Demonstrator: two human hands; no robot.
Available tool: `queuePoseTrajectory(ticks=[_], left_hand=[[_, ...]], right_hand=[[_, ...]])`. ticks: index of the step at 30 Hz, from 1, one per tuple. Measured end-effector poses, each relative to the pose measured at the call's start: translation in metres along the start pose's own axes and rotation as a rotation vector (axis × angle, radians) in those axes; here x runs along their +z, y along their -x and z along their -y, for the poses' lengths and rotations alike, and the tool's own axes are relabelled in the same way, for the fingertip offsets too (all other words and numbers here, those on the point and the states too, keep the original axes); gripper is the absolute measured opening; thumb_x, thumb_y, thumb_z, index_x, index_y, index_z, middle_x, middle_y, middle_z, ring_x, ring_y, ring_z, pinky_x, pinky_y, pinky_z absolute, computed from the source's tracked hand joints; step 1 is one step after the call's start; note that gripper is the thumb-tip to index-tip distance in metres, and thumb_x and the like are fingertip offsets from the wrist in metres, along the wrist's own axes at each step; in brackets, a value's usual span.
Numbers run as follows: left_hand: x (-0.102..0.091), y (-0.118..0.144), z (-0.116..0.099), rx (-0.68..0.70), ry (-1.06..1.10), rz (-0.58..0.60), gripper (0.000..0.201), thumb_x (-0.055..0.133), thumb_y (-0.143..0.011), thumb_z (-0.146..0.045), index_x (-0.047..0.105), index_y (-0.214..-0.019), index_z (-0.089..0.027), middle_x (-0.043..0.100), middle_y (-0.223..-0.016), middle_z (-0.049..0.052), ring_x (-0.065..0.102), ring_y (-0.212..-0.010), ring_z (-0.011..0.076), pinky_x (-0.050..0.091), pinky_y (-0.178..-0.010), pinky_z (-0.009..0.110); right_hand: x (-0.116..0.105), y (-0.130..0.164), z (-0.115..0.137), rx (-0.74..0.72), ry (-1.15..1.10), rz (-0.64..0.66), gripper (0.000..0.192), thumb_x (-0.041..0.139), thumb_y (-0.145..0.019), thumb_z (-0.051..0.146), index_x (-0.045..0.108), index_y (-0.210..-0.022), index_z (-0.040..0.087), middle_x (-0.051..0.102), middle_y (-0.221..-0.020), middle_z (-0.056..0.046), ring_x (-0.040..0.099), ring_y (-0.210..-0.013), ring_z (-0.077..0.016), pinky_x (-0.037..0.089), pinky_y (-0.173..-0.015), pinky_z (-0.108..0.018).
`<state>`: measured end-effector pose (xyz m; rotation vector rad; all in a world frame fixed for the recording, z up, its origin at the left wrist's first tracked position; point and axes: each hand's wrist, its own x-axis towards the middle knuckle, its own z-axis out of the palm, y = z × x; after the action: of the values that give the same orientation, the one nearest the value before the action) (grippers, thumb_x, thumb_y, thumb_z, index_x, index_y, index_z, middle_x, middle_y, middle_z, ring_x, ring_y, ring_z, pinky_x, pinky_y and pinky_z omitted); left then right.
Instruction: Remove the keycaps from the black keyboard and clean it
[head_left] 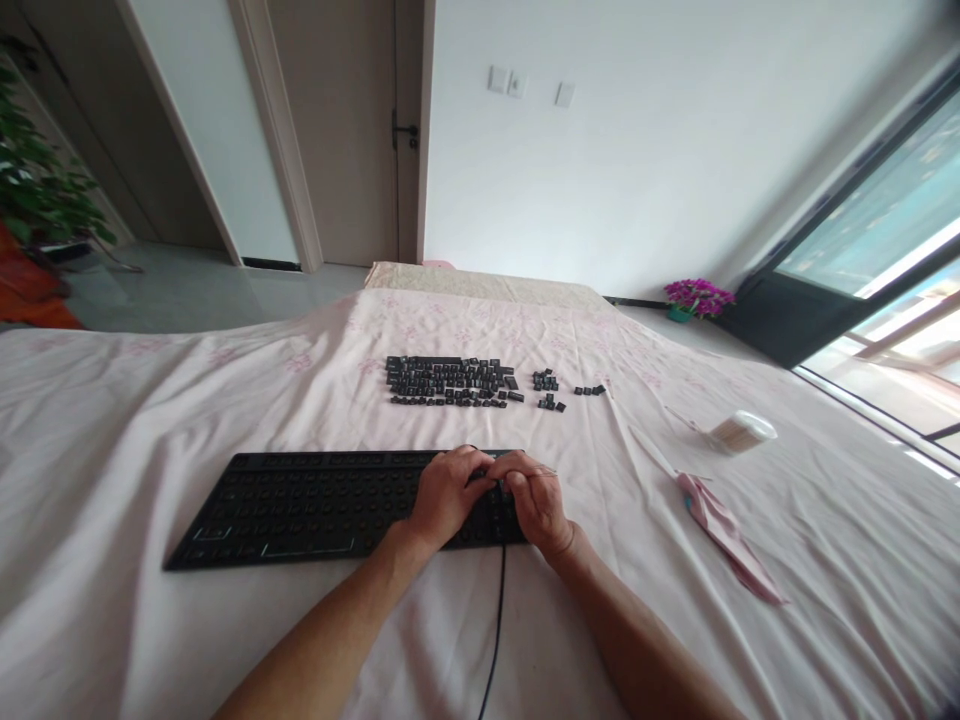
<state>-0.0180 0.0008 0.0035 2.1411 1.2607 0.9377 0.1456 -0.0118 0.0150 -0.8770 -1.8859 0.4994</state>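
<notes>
1. From where I stand, both hands are together over the right end of a black keyboard (pixel 330 505), and the rest of it stretches away to the left of the fingers
2. The left hand (pixel 444 490) is bent at the knuckles, its fingers curled down, thumb and fingertips close against the right hand
3. The right hand (pixel 541 505) is curled too, its fingers folded in; I cannot tell whether either hand has hold of anything, since the tips are largely hidden
4. Something thin and pale shows beside the right knuckles, too small for me to make out
5. Ahead of the fingers, a bit to the left, loose black key caps (pixel 431 380) lie in rough rows; smaller groups of them sit ahead and to the right
6. A dark cord (pixel 497 620) runs from below the fingers toward the person
7. Well to the right of the fingers, a small tub (pixel 742 432) lies tipped over, and nearer the person there is a crumpled pink cloth (pixel 727 535)
8. All of this rests on a pale pink sheet (pixel 187 410), spread out on every side of the fingers
</notes>
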Motion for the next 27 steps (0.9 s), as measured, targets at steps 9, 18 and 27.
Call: queuePoseTrajectory(ticks=[9, 18, 27], left_hand=[[0.0012, 0.0011, 0.0017, -0.091, 0.168, -0.062, 0.035, 0.059, -0.076, -0.01, 0.059, -0.108, -0.024, 0.068, -0.095, -0.002, 0.064, -0.086, 0.0146, 0.046, -0.081, 0.025], [0.0001, -0.0012, 0.0072, -0.223, 0.524, -0.151, 0.036, 0.062, -0.078, -0.017, 0.057, -0.114, -0.021, 0.068, -0.091, 0.001, 0.068, -0.081, 0.0148, 0.053, -0.08, 0.027], [0.0027, -0.0008, 0.0098, -0.229, 0.54, -0.116, 0.032, 0.061, -0.077, -0.02, 0.06, -0.108, -0.021, 0.068, -0.094, 0.002, 0.069, -0.084, 0.0173, 0.055, -0.081, 0.03]], right_hand=[[-0.0034, -0.0009, 0.0068, -0.207, 0.203, -0.025, 0.028, 0.04, -0.092, 0.015, 0.059, -0.112, 0.023, 0.068, -0.099, -0.006, 0.059, -0.102, -0.0218, 0.045, -0.092, -0.041], [-0.0025, -0.0051, 0.0034, 0.231, 0.426, -0.003, 0.013, 0.056, -0.09, 0.028, 0.068, -0.095, 0.023, 0.065, -0.087, -0.003, 0.062, -0.079, -0.0171, 0.046, -0.073, -0.026], [-0.0028, -0.0054, 0.0049, 0.296, 0.402, 0.103, 0.011, 0.062, -0.085, 0.021, 0.071, -0.09, 0.025, 0.071, -0.086, 0.0, 0.065, -0.081, -0.0162, 0.045, -0.073, -0.023]])
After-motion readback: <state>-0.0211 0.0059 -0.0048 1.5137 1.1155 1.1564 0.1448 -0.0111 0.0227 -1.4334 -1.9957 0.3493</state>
